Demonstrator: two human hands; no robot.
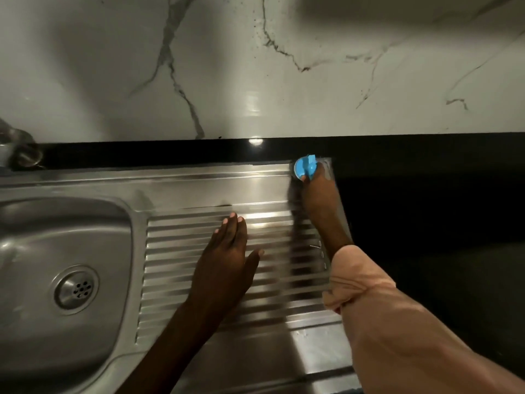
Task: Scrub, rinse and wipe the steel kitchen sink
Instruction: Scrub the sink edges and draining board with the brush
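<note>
Head view: the steel sink [85,180] fills the lower left, with its bowl [56,237] on the left and a round drain [76,290] with small holes in the bowl floor. To the right of the bowl lies the ribbed draining board [184,223].

The left hand [227,260] rests flat on the ribs near the middle of the board, fingers straight and close together, thumb spread out to the right, holding nothing.

The right hand [315,191] reaches to the far right corner of the sink, where steel meets the black counter [426,194]. It grips a blue scrubber [305,167] that sits against the sink's back rim; the hand is motion-blurred, so how the fingers lie cannot be told. A peach sleeve [397,322] is pushed up the right forearm.

Behind the counter stands a white marble-pattern wall [255,66]. A blurred steel fitting [17,149] shows at the far left edge.
</note>
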